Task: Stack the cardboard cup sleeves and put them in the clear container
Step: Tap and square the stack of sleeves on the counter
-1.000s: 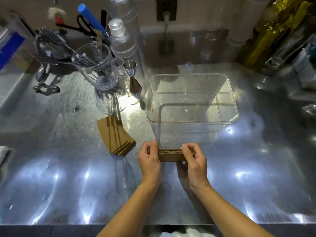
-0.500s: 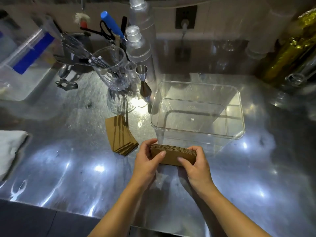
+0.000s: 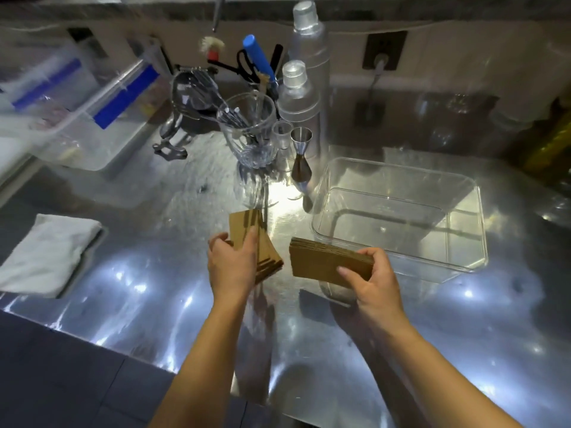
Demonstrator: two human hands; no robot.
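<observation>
My right hand (image 3: 372,281) grips a neat stack of brown cardboard cup sleeves (image 3: 318,263), held just above the steel counter beside the near left corner of the clear container (image 3: 401,177). That rectangular plastic container holds nothing. A second, fanned pile of sleeves (image 3: 247,225) lies flat on the counter left of the held stack. My left hand (image 3: 231,262) rests on this pile, fingers curled over its near end and thumb along its right side; whether the pile is lifted I cannot tell.
Behind the sleeves stand a glass pitcher of utensils (image 3: 251,131), a metal jigger (image 3: 300,159), a small glass and two tall plastic shakers (image 3: 301,97). A folded white cloth (image 3: 46,254) lies at the left. A lidded plastic bin (image 3: 77,118) sits far left. The counter edge runs near my forearms.
My left hand has let go of the stack and moved left onto the fanned pile. My right hand alone now holds the stack. The camera has shifted, showing more of the counter's left side.
</observation>
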